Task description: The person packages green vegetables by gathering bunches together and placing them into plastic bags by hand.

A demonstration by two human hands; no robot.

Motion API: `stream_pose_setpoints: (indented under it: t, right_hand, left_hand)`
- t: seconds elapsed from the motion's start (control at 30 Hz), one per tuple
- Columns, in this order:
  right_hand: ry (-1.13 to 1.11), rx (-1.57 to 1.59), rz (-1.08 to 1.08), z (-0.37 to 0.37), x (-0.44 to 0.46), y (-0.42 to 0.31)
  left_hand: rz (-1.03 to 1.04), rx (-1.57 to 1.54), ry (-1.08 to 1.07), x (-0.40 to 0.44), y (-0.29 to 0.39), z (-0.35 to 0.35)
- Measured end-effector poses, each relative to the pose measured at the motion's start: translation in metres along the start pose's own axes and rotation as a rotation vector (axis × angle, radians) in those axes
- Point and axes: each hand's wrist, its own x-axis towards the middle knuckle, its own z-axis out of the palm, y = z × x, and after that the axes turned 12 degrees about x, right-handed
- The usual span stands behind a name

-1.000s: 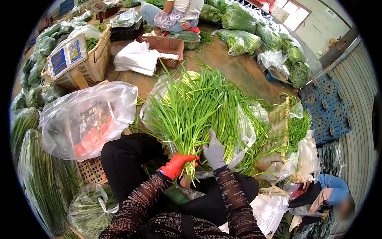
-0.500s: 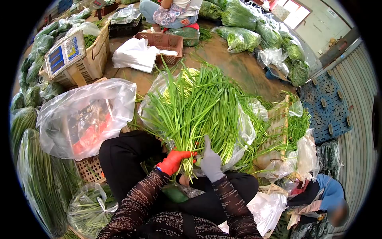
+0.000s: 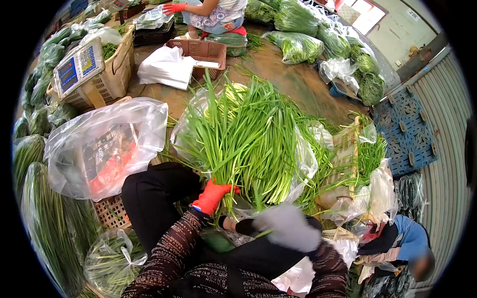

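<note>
Swings the grey-gloved right hand (image 3: 288, 228) from the green stalks (image 3: 233, 141) to over the right leg (image 3: 253, 258), too blurred to tell its grip. Holds stalk ends in the red-gloved left hand (image 3: 214, 195), by a clear bag (image 3: 307, 164) heaped with greens (image 3: 276, 161); has more in the right-side basket (image 3: 356, 158).

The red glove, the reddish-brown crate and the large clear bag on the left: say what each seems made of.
Red glove: matte, without strong highlights; perhaps rubber-coated or knit, too small to tell which.
Reddish-brown crate: likely rigid plastic, dull, judging by its moulded, slotted walls.
Large clear bag: most likely thin plastic film, glossy; it creases, shines and lets red show through.
</note>
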Motion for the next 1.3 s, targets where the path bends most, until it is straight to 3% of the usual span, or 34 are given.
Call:
stream_pose_setpoints:
  t: [0.03,0.07,0.1,0.13,0.17,0.23,0.27,0.33,0.37,0.4,0.43,0.47,0.6,0.67,0.7,0.8,0.83,0.9,0.93,1.03,1.07,1.1,1.2,1.3]
  right_hand:
    - [0.205,-0.185,0.053,-0.023,-0.006,0.004]
    - [0.285,-0.429,0.366,-0.053,-0.005,-0.002]
    - [0.861,-0.427,0.042,-0.062,-0.021,0.054]
    - [1.173,-0.261,0.011,-0.091,-0.006,0.048]
    - [1.264,-0.602,0.108,-0.111,-0.004,0.067]
    - [1.338,-0.950,0.201,-0.105,-0.005,0.108]
    - [1.218,-0.631,0.483,-0.084,-0.007,0.128]
    - [0.666,-0.194,1.089,-0.049,0.012,0.124]
    - [0.765,0.020,0.736,-0.005,0.015,0.140]
    - [0.756,0.060,0.715,0.044,0.023,0.184]
    - [0.507,0.132,0.937,0.041,0.041,0.143]
    - [0.551,0.010,0.875,0.062,0.049,0.153]
    - [0.565,-0.010,1.054,0.062,0.080,0.144]
    - [0.807,0.148,0.926,0.077,0.077,0.176]
    - [0.806,0.144,0.921,0.078,0.071,0.179]
    - [1.220,0.724,0.717,0.080,0.056,0.177]
    - [1.218,0.721,0.727,0.083,0.052,0.181]
    - [1.461,1.019,0.551,0.089,0.046,0.183]
    - [1.480,1.221,0.575,0.087,0.044,0.180]
    - [1.396,1.123,0.672,0.084,0.047,0.180]
    - [1.216,0.851,0.779,0.083,0.047,0.183]
    - [1.215,0.853,0.780,0.080,0.053,0.182]
    - [0.910,0.272,0.998,0.069,0.079,0.176]
    - [0.811,0.099,0.878,0.064,0.087,0.167]
  left_hand:
    - [0.005,-0.002,0.003,-0.001,0.003,0.000]
    - [-0.034,-0.014,-0.011,-0.002,0.004,0.001]
    - [-0.072,-0.026,-0.026,-0.003,0.006,0.002]
    - [-0.069,-0.030,-0.028,-0.004,0.008,0.003]
    - [-0.058,-0.067,-0.067,-0.006,0.010,0.005]
    - [-0.041,-0.106,-0.107,-0.009,0.014,0.007]
    - [-0.045,-0.138,-0.134,-0.011,0.015,0.007]
    - [-0.088,-0.167,-0.150,-0.012,0.021,0.008]
    - [-0.088,-0.167,-0.148,-0.011,0.021,0.008]
    - [-0.096,-0.153,-0.156,-0.012,0.021,0.007]
    - [-0.107,-0.135,-0.161,-0.013,0.022,0.005]
    - [-0.081,-0.100,-0.148,-0.014,0.024,0.007]
    - [-0.062,-0.118,-0.146,-0.015,0.022,0.006]
    - [-0.071,-0.111,-0.154,-0.013,0.021,0.004]
    - [-0.083,-0.106,-0.160,-0.011,0.022,0.003]
    - [-0.046,-0.138,-0.185,-0.010,0.021,0.002]
    - [-0.055,-0.143,-0.184,-0.010,0.019,0.003]
    - [-0.096,-0.143,-0.149,-0.008,0.015,0.005]
    - [-0.081,-0.136,-0.157,-0.008,0.014,0.006]
    - [-0.102,-0.145,-0.145,-0.009,0.015,0.009]
    - [-0.103,-0.144,-0.144,-0.008,0.014,0.008]
    - [-0.111,-0.142,-0.134,-0.006,0.012,0.008]
    - [-0.093,-0.140,-0.122,-0.005,0.009,0.010]
    - [-0.062,-0.131,-0.122,-0.004,0.010,0.010]
